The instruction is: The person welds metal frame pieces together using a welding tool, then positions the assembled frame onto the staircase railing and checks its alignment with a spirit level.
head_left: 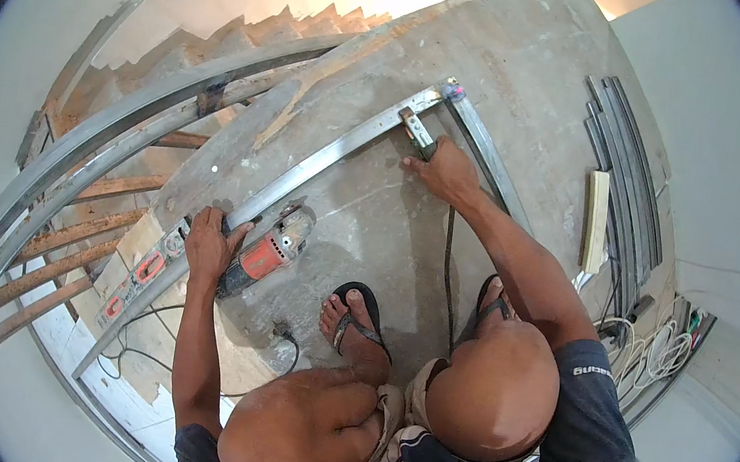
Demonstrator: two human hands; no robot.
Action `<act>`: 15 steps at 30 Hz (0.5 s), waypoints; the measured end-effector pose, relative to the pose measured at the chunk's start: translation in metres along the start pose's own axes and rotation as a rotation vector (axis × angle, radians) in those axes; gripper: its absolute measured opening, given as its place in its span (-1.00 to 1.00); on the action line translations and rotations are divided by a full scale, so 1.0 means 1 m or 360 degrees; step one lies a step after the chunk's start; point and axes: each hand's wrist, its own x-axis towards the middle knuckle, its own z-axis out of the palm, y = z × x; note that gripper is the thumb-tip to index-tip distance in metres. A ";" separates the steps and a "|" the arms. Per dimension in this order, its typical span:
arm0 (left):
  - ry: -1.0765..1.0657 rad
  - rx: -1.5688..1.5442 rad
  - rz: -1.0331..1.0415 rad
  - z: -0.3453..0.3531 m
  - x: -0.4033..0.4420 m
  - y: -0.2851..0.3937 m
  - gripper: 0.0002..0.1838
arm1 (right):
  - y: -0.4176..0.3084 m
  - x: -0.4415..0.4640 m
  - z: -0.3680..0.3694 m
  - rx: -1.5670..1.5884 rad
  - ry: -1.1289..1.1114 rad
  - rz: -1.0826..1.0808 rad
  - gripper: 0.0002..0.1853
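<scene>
My left hand [209, 246] grips a long square metal tube [328, 159] lying slantwise on the floor. Beside that hand, along the tube, lies a grey and red spirit level [143, 270]. My right hand [449, 174] is closed around a metal clamp [417, 132] with a dark handle, whose jaw meets the tube near its upper end. A dark cable [448, 268] runs down from the clamp area. A second metal tube [492, 161] meets the first at a corner [452, 91] with a pinkish spot on it. An orange angle grinder [267, 254] rests just right of my left hand.
Curved metal rails [115, 121] and brown stair treads [82, 246] border the left side. Several dark metal bars [631, 171] and a pale block [595, 222] lie at the right, above coiled white cable [658, 354]. A plug [284, 331] lies near my foot.
</scene>
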 end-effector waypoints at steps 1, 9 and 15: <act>-0.0006 0.0028 -0.0031 0.000 -0.001 0.000 -0.36 | -0.001 0.000 -0.001 0.0000 0.0012 0.0017 -0.38; 0.0018 0.0020 -0.0034 0.005 -0.001 -0.002 -0.37 | 0.025 -0.036 -0.027 -0.0368 0.0020 0.0047 -0.38; -0.0035 0.0048 -0.0084 0.003 0.001 0.000 -0.41 | 0.055 -0.072 -0.049 -0.0475 -0.0397 -0.0302 -0.27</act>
